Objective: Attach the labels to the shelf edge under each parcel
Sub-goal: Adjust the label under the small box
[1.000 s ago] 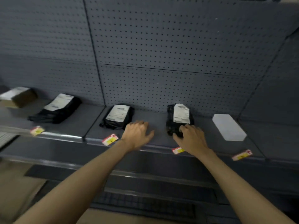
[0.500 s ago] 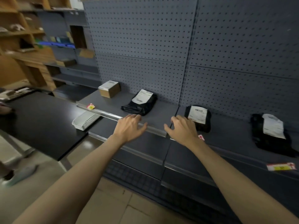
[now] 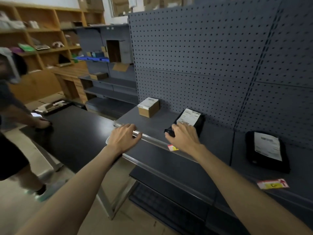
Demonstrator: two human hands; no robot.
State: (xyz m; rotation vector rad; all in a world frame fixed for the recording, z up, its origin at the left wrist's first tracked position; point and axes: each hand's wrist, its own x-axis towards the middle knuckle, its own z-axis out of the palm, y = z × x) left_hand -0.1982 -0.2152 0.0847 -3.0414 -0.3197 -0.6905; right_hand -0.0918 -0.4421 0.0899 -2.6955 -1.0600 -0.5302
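Observation:
A dark grey shelf (image 3: 157, 122) carries a small cardboard box parcel (image 3: 148, 107) at its left end. To its right lie a black bag parcel (image 3: 190, 119) and a second black bag parcel (image 3: 267, 150), each with a white shipping label. My left hand (image 3: 123, 138) hovers with relaxed fingers over the shelf's clear front rail (image 3: 152, 138), holding nothing. My right hand (image 3: 183, 138) reaches over the rail, fingers spread at the near end of the first black bag. A red and yellow label (image 3: 172, 147) sits on the rail by my right wrist. Another label (image 3: 272, 184) sits under the second bag.
A black table (image 3: 71, 131) stands left of the shelf. Another person (image 3: 15, 116) leans on it with a hand. Grey pegboard (image 3: 203, 68) backs the shelf. Wooden shelving (image 3: 42, 39) with boxes fills the far left. Lower grey shelves run beneath.
My view swung left along the shelf. Both hands travelled left from the middle parcels to the cardboard box and the first black bag. The other person came into view.

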